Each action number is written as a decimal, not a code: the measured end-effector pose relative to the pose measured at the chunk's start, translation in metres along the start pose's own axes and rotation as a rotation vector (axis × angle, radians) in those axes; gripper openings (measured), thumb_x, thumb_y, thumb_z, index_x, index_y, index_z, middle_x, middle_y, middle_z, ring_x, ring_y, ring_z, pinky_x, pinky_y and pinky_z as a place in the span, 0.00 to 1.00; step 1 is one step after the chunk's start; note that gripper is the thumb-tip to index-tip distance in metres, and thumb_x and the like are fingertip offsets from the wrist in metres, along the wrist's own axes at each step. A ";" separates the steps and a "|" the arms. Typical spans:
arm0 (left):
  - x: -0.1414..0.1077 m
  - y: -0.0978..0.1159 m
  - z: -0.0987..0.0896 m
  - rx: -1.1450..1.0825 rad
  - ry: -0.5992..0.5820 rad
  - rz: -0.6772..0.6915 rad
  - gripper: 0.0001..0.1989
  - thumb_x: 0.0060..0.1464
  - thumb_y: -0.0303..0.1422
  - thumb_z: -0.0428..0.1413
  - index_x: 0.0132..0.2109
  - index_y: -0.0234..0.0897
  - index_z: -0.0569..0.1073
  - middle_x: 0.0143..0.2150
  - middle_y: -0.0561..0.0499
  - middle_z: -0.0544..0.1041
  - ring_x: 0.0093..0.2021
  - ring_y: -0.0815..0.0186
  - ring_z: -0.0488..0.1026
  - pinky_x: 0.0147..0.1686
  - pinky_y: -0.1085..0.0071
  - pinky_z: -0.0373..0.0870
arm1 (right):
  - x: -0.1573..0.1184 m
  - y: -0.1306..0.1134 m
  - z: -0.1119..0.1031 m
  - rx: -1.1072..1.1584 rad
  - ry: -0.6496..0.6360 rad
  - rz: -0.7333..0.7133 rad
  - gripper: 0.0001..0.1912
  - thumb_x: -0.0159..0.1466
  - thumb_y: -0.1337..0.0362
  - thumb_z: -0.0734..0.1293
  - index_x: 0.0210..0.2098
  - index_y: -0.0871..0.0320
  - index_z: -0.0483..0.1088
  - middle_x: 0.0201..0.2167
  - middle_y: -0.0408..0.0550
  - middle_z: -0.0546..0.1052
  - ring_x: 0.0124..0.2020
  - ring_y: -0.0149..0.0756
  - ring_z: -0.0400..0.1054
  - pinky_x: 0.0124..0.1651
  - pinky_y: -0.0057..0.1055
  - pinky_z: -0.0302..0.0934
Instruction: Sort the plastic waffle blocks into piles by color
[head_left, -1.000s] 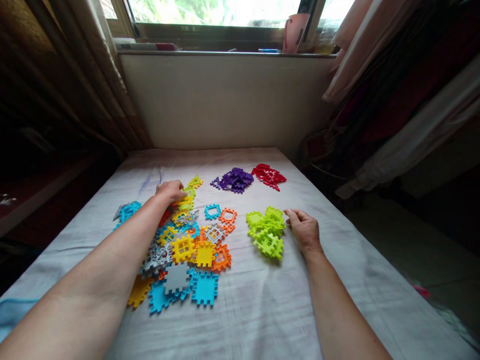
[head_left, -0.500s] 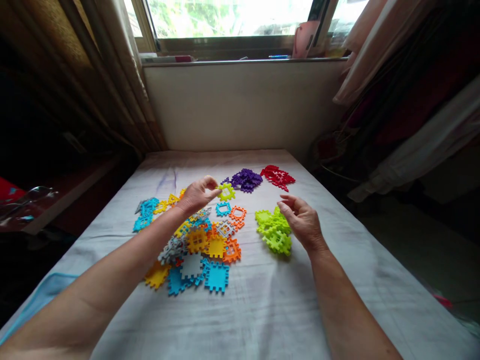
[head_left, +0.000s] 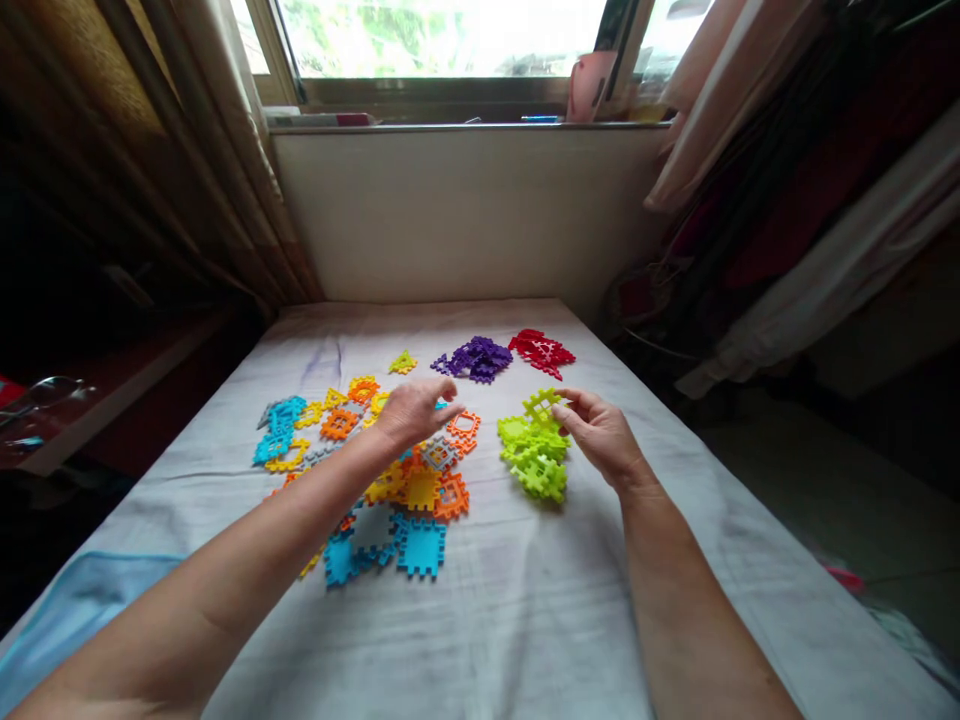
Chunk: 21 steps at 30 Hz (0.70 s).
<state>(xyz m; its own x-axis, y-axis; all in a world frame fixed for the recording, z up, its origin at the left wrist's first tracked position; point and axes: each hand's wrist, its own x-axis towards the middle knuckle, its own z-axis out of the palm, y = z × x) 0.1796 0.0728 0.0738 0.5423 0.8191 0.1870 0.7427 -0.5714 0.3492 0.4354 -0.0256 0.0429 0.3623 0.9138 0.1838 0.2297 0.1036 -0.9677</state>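
Note:
My left hand [head_left: 420,410] is over the right side of a mixed pile of notched plastic interlocking tiles. Its thumb and forefinger are apart, and a blue tile lies behind them, mostly hidden. A bright blue solid tile [head_left: 421,547] and a yellow one [head_left: 422,489] show at the pile's near edge, with orange, grey and other tiles around. In my right hand [head_left: 600,430] a lime green frame-shaped tile [head_left: 541,405] is pinched between thumb and fingers. That tile is at the far edge of a lime green pile [head_left: 544,470].
Purple tiles [head_left: 480,358] and red tiles [head_left: 541,350] lie in heaps farther back on the white sheet [head_left: 510,600]. A small yellow-green tile [head_left: 403,362] sits to their left. Against the window sill stands a pink cup [head_left: 590,87]; a blue cloth [head_left: 82,610] is at near left.
The lime green tile that my left hand pinched has left it, and my right hand now grips a lime green one. My left hand has lowered toward the mixed pile. The view shifted slightly.

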 end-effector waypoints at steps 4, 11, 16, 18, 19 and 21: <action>-0.004 -0.048 -0.005 0.334 -0.067 -0.084 0.19 0.55 0.44 0.57 0.51 0.43 0.76 0.56 0.45 0.76 0.56 0.54 0.71 0.56 0.60 0.64 | 0.005 0.020 -0.015 -0.092 -0.080 0.080 0.22 0.48 0.50 0.71 0.37 0.59 0.76 0.20 0.41 0.75 0.20 0.30 0.65 0.25 0.28 0.61; -0.013 -0.091 -0.009 0.456 -0.146 -0.177 0.17 0.57 0.42 0.50 0.49 0.48 0.79 0.60 0.48 0.74 0.59 0.54 0.69 0.58 0.60 0.61 | 0.007 0.035 -0.018 -0.376 0.000 0.022 0.17 0.51 0.51 0.70 0.33 0.56 0.80 0.32 0.48 0.82 0.24 0.32 0.68 0.32 0.31 0.65; -0.018 -0.112 -0.017 0.497 -0.112 -0.240 0.18 0.56 0.37 0.48 0.46 0.47 0.80 0.55 0.50 0.78 0.56 0.56 0.71 0.54 0.63 0.64 | 0.009 0.038 -0.023 -0.461 0.122 0.008 0.18 0.52 0.50 0.66 0.33 0.56 0.80 0.32 0.49 0.81 0.23 0.33 0.68 0.34 0.33 0.65; -0.018 -0.118 -0.019 0.495 -0.094 -0.269 0.17 0.56 0.37 0.48 0.45 0.48 0.80 0.54 0.50 0.79 0.56 0.55 0.72 0.54 0.62 0.64 | 0.010 0.040 -0.023 -0.442 0.151 0.005 0.20 0.52 0.49 0.66 0.32 0.56 0.80 0.29 0.48 0.81 0.23 0.34 0.68 0.34 0.33 0.65; -0.017 -0.120 -0.020 0.493 -0.091 -0.275 0.17 0.56 0.38 0.49 0.46 0.48 0.80 0.54 0.50 0.78 0.56 0.56 0.71 0.54 0.62 0.63 | 0.010 0.041 -0.023 -0.432 0.166 0.001 0.21 0.52 0.48 0.65 0.32 0.57 0.80 0.28 0.48 0.80 0.23 0.35 0.69 0.34 0.33 0.65; -0.013 -0.121 -0.020 0.486 -0.117 -0.263 0.18 0.55 0.39 0.51 0.48 0.48 0.79 0.58 0.49 0.76 0.59 0.55 0.69 0.56 0.61 0.61 | 0.010 0.042 -0.022 -0.413 0.195 -0.007 0.22 0.52 0.46 0.65 0.32 0.57 0.80 0.26 0.48 0.80 0.25 0.37 0.70 0.34 0.33 0.65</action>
<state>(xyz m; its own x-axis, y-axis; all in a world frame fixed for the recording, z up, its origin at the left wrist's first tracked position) 0.0745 0.1320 0.0470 0.3337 0.9419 0.0377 0.9393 -0.3289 -0.0978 0.4692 -0.0207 0.0079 0.5134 0.8187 0.2573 0.5593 -0.0917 -0.8239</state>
